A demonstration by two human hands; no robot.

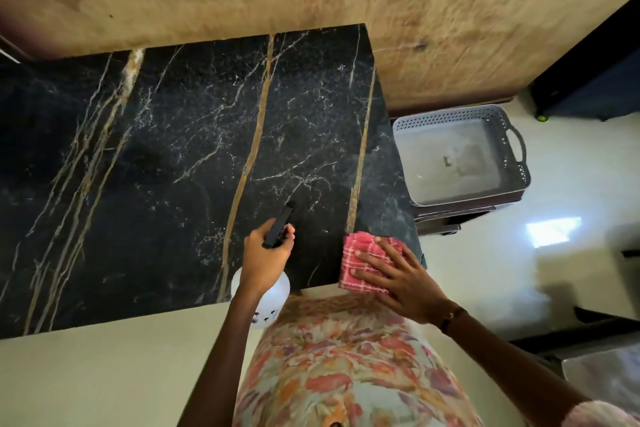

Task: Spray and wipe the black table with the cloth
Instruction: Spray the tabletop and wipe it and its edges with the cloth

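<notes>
Floral clothing (346,364) fills the lower centre, closest to the lens, with both arms reaching forward from it over the near edge of the desk (173,156).

On the left, a spray bottle (265,302) is gripped by the left hand (265,251). The fingers are curled round the black trigger head, and the nozzle is pointed away across the black, gold-veined stone. The white body of the bottle hangs at the near edge of the desk.

On the right, a pink checked cloth (363,253) lies folded at the near right corner of the desk. It is pressed flat by the right hand (398,277), whose fingers are straight and spread.

The spraying step is judged to be in hand; no mist or wet patch can be made out. For the next move, the trigger must be squeezed over the surface, after which the cloth is to be drawn across the sprayed area under even pressure.

Further right, on a low stand beside the desk, a grey perforated basket (519,146) with a handle is seen. Only a faint mark or scrap shows on its floor; it cannot be identified.
</notes>
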